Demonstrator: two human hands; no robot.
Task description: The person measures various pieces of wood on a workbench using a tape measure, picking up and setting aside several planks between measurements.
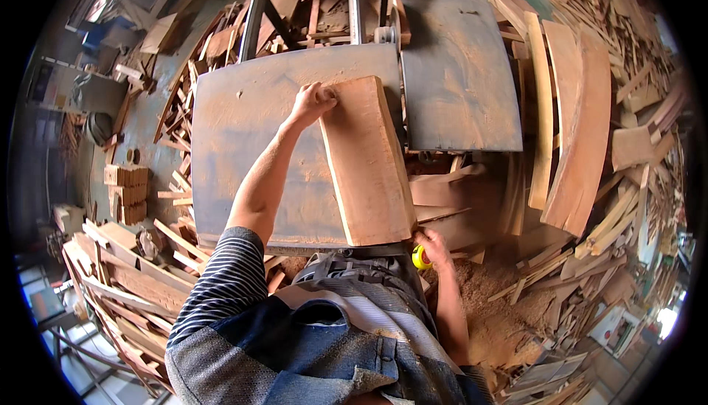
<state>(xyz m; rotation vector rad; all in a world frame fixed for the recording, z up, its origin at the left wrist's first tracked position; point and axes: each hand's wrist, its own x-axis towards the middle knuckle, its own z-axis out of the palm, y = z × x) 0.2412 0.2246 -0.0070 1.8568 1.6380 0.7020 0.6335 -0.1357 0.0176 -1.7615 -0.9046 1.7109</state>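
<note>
A thick wooden board (pixel 366 161) lies lengthwise on the dusty metal machine table (pixel 254 139), its near end by the table's front edge. My left hand (pixel 316 102) is closed at the board's far left corner, fingers curled over the edge. At the near right corner, my right hand (pixel 434 248) is wrapped round a yellow tape measure (pixel 421 257), close against the board's end. No drawn-out tape blade can be made out. Sawdust is spread over the board and table.
A second metal tabletop (pixel 461 73) stands to the right across a narrow gap. Metal rails (pixel 355 7) run off the far side. Long planks (pixel 579 132) lean at the right, stacked boards (pixel 129 279) lie at the left, and a sawdust heap (pixel 509 316) covers the floor.
</note>
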